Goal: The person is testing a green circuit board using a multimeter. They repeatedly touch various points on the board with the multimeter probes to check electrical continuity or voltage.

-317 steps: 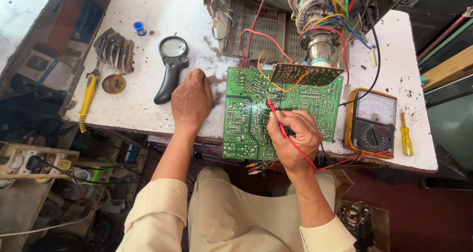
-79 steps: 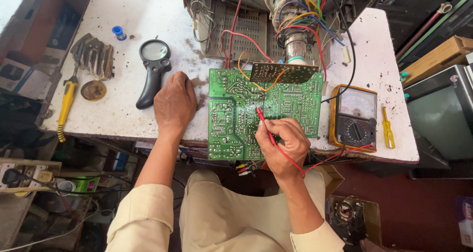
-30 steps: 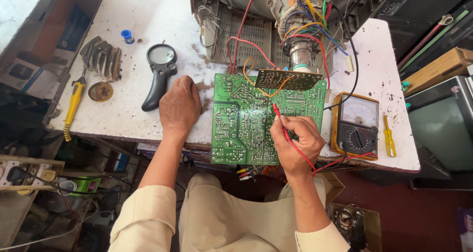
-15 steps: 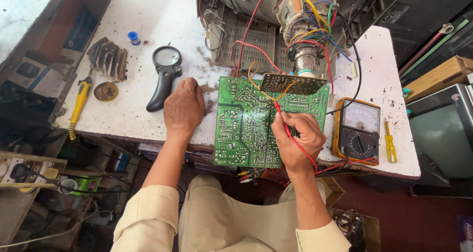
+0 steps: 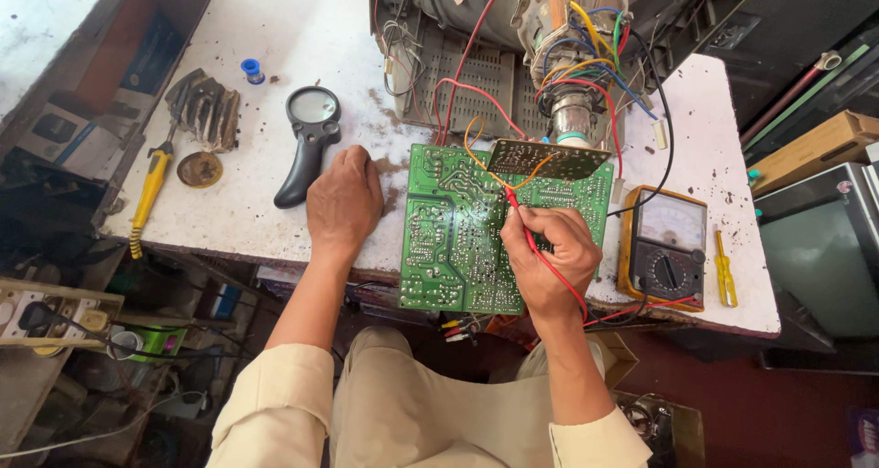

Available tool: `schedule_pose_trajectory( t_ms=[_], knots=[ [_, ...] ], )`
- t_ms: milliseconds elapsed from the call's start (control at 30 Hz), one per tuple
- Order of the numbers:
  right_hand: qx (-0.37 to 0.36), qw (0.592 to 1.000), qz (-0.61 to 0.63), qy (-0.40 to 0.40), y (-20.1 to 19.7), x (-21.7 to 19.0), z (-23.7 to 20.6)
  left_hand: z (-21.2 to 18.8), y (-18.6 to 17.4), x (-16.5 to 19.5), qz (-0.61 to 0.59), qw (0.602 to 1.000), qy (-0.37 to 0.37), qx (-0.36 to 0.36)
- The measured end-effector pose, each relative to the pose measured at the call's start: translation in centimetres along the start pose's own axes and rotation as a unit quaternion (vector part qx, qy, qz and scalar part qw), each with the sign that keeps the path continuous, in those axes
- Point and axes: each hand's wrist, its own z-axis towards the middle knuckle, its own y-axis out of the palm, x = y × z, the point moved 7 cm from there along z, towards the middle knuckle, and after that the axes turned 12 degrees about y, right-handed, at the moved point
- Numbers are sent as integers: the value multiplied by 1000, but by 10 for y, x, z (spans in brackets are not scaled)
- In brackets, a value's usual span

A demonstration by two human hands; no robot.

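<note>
White and stained, the workbench (image 5: 302, 28) of a cluttered repair shop carries a green circuit board (image 5: 462, 239) lying solder side up at its near edge, and everything else is placed around that board. At the board's left edge the person's left hand (image 5: 343, 202) rests palm down on the bench, fingers loosely together and gripping nothing, seemingly steadying the board. Over the board's right half the right hand (image 5: 549, 262) pinches a red test probe (image 5: 517, 216) like a pen, its tip set down on the solder joints near the upper middle; the red lead runs from it towards an analogue multimeter in a yellow case (image 5: 667, 248), just right of the board, with a small yellow screwdriver (image 5: 725, 271) beyond the meter. Behind the board stands an opened television chassis, the picture tube's neck (image 5: 572, 28) trailing coloured wires to a small dark board (image 5: 548, 159) propped over the green board's far edge. Left of the board lie a black magnifying glass (image 5: 307, 143), a round brass tin (image 5: 200, 168), a yellow-handled tool (image 5: 146, 193) and a small blue spool (image 5: 251, 68). Judging by the scene, testing is midway: the set is already opened and the board exposed with one probe in contact, while no repair work shows and the set remains unassembled.
</note>
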Motion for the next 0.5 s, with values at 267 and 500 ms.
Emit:
schedule_pose_trajectory(
  t_ms=[267, 500],
  knots=[
    [-11, 1000, 4, -16, 5, -8, 2, 0, 1, -1, 6, 1000, 3, 4],
    [-23, 999, 6, -21, 12, -13, 6, 0, 1, -3, 0, 1000, -3, 0]
  ],
)
